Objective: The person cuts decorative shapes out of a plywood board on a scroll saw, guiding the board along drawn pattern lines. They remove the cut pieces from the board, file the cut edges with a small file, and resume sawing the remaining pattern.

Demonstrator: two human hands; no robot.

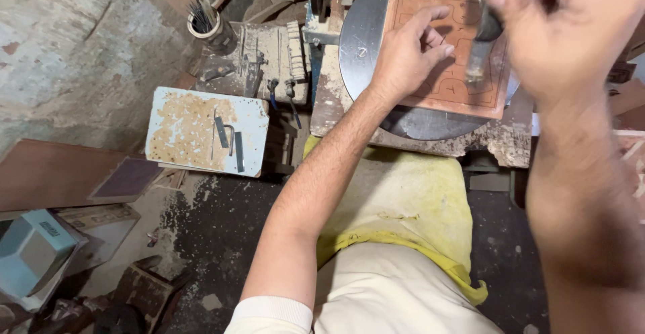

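Note:
A square reddish wooden panel (pixel 463 72) with a line pattern drawn on it lies on a round grey metal table (pixel 363 32) of a machine. My left hand (pixel 406 55) rests on the panel's left part, fingers loosely curled, pressing it down. My right hand (pixel 571 25) is raised above the panel's right side, blurred, closed around a small dark tool (pixel 482 45) that points down at the panel.
A rusty pale metal plate (pixel 191 129) with thin metal strips on it sits at the left. Behind it are a cup of thin rods (pixel 201 18) and sawdust-covered machine parts (pixel 269 59). A yellow cloth (pixel 403 200) covers my lap. Boards and boxes lie on the floor at left.

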